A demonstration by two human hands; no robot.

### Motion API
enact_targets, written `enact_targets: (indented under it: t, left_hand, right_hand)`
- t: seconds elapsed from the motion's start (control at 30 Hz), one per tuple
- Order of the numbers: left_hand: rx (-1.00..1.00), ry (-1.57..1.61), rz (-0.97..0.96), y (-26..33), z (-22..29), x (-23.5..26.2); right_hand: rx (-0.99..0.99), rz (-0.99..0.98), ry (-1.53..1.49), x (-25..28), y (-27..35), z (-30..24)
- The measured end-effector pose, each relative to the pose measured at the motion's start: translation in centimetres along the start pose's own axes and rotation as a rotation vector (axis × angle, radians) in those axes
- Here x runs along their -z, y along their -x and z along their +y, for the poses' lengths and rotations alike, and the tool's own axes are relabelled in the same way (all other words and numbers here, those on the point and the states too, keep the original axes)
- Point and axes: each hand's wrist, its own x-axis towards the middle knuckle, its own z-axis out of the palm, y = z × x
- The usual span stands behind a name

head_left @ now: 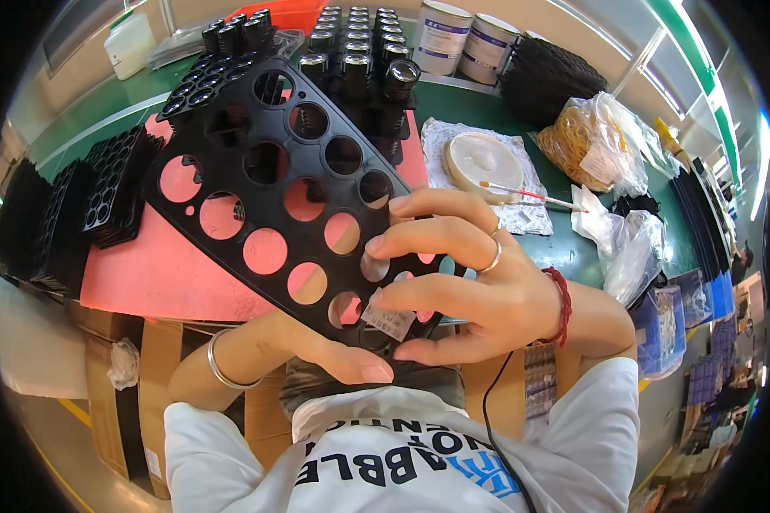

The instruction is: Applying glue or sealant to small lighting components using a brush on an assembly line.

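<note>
A black plastic tray (287,201) with rows of round holes is held tilted in front of me, above the pink sheet. My left hand (338,355) grips its near edge, with the thumb showing and the other fingers mostly hidden underneath. Over the near right corner, my right hand (488,282) curls its fingers onto the tray, the thumb at the near edge. A small white label (389,318) lies on that corner, beside the right fingertips and thumb.
The pink sheet (171,282) covers part of the green table (565,256). Stacked black trays (115,179) stand left; shiny-capped black cylinders (357,64) stand behind. At right are a round white dish (485,162), a brush (530,195), a bag of yellowish bands (582,141) and two cans (466,43).
</note>
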Motion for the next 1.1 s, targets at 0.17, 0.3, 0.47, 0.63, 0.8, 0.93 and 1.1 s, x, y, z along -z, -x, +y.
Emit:
enact_targets:
  t: [0.17, 0.3, 0.47, 0.63, 0.8, 0.93, 1.1]
  left_hand:
    - [0.108, -0.33, 0.001, 0.1, 0.3, 0.9]
    - [-0.121, -0.35, -0.034, -0.5, 0.8, 0.6]
    - [-0.229, -0.542, 0.036, 0.3, 1.7, -0.5]
    - [-0.258, -0.841, -0.036, 0.3, 2.3, -0.7]
    - [-0.211, -0.973, 0.035, 0.6, 2.1, -1.3]
    - [-0.187, -0.941, 0.03, 2.0, 2.3, 0.0]
    - [-0.147, -0.887, 0.061, -2.4, 1.9, -2.0]
  right_hand:
    - [0.084, 0.05, 0.061, -0.2, 0.4, 0.2]
    - [0.174, 0.067, 0.124, -0.4, 0.7, 0.0]
    - [0.209, 0.059, 0.176, -0.9, 1.3, -0.8]
    - [0.13, -0.003, 0.166, -0.9, 1.9, -1.2]
    - [0.07, -0.063, 0.026, -1.0, 2.1, -0.9]
    - [0.007, -0.089, -0.153, -0.8, 2.5, -0.2]
    - [-0.081, -0.171, -0.305, -0.4, 2.4, -0.2]
